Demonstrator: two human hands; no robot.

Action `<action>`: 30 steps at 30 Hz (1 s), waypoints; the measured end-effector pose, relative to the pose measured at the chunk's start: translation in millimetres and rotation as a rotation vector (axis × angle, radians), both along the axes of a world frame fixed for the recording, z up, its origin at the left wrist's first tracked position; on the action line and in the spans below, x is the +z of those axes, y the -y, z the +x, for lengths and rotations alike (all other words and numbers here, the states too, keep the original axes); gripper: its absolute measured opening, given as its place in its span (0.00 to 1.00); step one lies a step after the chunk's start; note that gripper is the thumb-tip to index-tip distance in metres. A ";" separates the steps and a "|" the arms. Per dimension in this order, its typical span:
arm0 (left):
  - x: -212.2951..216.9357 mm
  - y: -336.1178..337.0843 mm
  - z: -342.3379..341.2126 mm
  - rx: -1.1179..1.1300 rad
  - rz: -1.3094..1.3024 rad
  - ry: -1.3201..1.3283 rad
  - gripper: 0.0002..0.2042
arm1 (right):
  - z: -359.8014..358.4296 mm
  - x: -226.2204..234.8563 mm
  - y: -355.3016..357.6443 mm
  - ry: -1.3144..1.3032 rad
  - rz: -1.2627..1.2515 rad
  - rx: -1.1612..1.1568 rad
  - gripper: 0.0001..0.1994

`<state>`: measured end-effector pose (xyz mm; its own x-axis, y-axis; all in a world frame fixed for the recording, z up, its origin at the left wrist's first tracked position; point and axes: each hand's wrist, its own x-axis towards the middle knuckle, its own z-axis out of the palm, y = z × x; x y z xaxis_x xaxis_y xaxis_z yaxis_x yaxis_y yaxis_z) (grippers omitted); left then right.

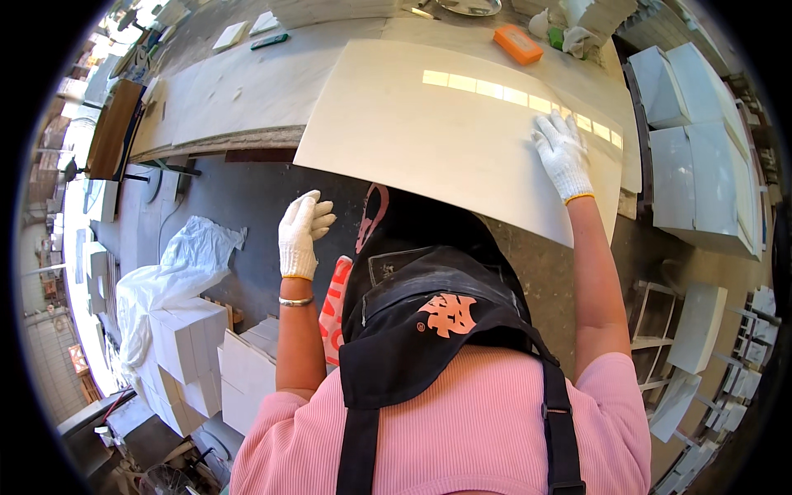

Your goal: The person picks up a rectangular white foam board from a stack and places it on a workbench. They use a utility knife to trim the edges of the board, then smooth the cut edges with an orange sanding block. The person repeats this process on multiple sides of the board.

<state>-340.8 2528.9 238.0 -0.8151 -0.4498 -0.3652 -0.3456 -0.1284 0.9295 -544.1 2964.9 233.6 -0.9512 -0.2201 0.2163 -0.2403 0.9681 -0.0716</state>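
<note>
At one o'clock, overhanging the table (pixel 210 99), lies a glossy white slab (pixel 445 140), best steadied by the right hand (pixel 563 157) resting flat at two, while the left hand (pixel 300 235), loosely curled and empty at nine, should support its overhang.

On the pale-topped workbench (pixel 223 91), an orange box (pixel 518 44) rests toward the right, near a small green object (pixel 556 38) and a crumpled whitish plastic bag (pixel 581 42), while a slim dark-green implement (pixel 271 41) lies toward the left. Translucent plastic sheeting (pixel 194 252) drapes partly over stacked white rectangular blocks (pixel 186 338) at left, with a brown board (pixel 114 128) standing farther up. Large white cuboids (pixel 697 169) are stacked beyond the bench's right end, and a round metal dish (pixel 469 7) is cut off by the top edge.
</note>
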 end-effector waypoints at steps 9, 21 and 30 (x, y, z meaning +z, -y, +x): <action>27.3 10.8 -22.4 0.040 -0.175 -0.165 0.17 | 7.4 3.0 2.0 0.027 -0.001 0.115 0.21; 39.0 -12.3 -181.5 -0.360 -0.954 -0.351 0.24 | 26.8 18.9 16.2 0.061 -0.058 0.192 0.18; -27.2 -22.4 -304.1 -0.483 -1.385 -0.224 0.28 | 11.1 65.5 -22.4 0.121 -0.618 -0.077 0.13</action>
<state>-644.9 2551.2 210.8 -0.9636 -0.0022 0.2674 0.0676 0.9655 0.2514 -533.0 2987.3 299.1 -0.9850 -0.0195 0.1715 -0.1272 0.7537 -0.6448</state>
